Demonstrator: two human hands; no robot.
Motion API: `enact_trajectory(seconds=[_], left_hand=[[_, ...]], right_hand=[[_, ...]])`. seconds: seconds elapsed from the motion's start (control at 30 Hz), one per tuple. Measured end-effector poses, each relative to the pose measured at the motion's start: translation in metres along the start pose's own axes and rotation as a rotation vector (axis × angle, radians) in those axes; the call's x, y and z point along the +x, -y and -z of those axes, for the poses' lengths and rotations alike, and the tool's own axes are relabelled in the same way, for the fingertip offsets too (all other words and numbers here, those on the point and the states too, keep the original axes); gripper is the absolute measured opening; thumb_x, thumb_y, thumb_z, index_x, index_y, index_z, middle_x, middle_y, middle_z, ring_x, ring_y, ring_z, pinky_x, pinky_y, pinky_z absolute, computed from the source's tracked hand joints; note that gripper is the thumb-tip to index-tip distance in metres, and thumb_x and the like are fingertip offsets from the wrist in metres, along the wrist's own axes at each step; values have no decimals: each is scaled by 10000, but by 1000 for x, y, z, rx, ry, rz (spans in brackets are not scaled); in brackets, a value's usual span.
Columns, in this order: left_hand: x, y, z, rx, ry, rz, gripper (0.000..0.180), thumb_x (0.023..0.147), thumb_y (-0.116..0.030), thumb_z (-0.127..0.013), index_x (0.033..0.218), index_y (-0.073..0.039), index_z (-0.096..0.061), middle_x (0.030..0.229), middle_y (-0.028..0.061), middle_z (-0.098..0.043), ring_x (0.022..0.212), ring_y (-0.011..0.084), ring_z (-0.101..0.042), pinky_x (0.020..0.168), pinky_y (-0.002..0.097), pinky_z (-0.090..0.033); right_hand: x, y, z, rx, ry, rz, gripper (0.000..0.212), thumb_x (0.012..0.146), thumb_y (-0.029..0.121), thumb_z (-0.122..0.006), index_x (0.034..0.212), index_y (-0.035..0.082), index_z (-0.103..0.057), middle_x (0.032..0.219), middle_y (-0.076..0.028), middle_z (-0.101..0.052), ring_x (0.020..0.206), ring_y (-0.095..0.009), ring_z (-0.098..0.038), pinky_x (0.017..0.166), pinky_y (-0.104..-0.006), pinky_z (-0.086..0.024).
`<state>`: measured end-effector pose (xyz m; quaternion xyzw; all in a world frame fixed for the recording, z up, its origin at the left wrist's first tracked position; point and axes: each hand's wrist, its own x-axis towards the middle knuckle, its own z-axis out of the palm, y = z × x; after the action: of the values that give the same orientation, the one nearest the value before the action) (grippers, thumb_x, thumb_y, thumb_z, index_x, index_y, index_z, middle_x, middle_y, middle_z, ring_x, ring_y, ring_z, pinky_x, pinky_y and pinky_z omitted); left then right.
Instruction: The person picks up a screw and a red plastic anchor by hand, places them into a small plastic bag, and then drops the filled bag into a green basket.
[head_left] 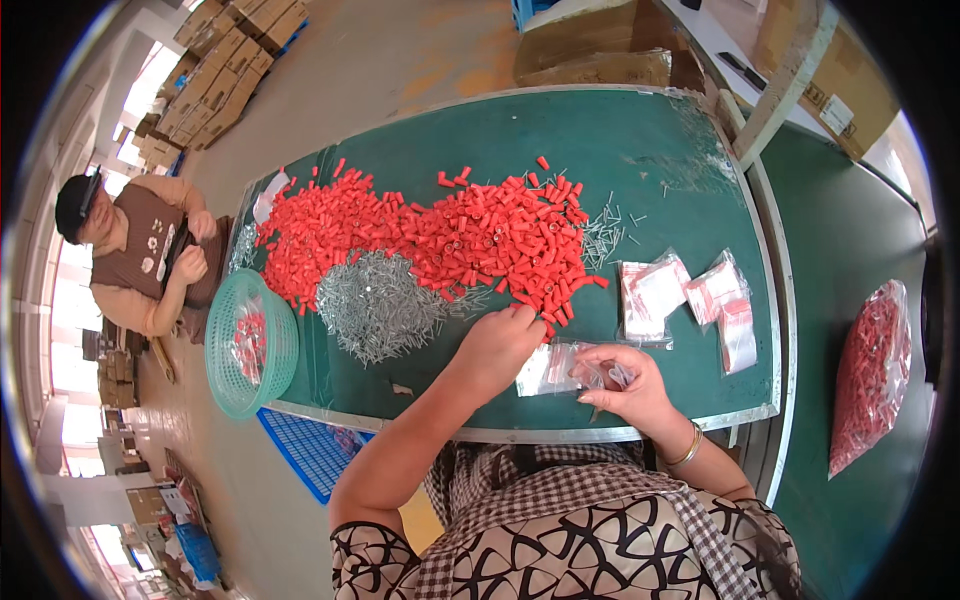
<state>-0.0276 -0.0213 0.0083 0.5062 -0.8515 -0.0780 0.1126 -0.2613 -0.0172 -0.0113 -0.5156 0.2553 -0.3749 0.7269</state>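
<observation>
My left hand (503, 348) reaches to the near right edge of a heap of small red plastic caps (470, 235). Its fingers are closed together at the caps, and what they pinch is hidden. A small clear plastic bag (618, 377) is gripped in my right hand (637, 388), between thumb and fingers. Beneath and left of that hand lies a stack of flat clear bags (547, 370) on the green table (440, 405). Left of my left hand spreads a pile of thin silver screws or nails (375, 305); another small pile of them (602, 238) lies beyond the caps.
Packs of flat bags (655, 295) lie on the right. A green basket (250, 345) holding bagged red pieces stands at the left table edge, near a co-worker (140, 240). A large bag of red caps (872, 375) rests on the surface at far right. A metal post (790, 85) rises behind.
</observation>
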Motion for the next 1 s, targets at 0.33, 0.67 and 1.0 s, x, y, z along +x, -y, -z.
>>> enact_trajectory(seconds=[0.33,0.67,1.0], left_hand=[[-17,-72,33,-846,-381,168,251,725,63,-679,963,-9,-638,1050,101,-613,896,169,-587,778,273,-469],[-20,-32,17,-508,-479,478,137,786,16,-641,922,7,-657,859,67,-625,682,144,-585,635,267,-467],[10,2,-22,90,-226,334,192,792,-62,-635,979,-29,-607,883,145,-605,775,336,-609,663,416,-492]], right_hand=[[0,12,-7,-117,6,46,446,718,46,-791,1127,19,-616,1069,-55,-647,872,-88,-592,732,-232,-499],[-24,-2,-13,136,-15,-5,459,744,-76,-726,1162,12,-557,1075,-123,-615,895,-116,-591,567,-198,-517],[-19,-5,-10,-3,-146,27,426,725,-32,-760,1120,14,-606,1026,-57,-647,813,-66,-562,664,-218,-479]])
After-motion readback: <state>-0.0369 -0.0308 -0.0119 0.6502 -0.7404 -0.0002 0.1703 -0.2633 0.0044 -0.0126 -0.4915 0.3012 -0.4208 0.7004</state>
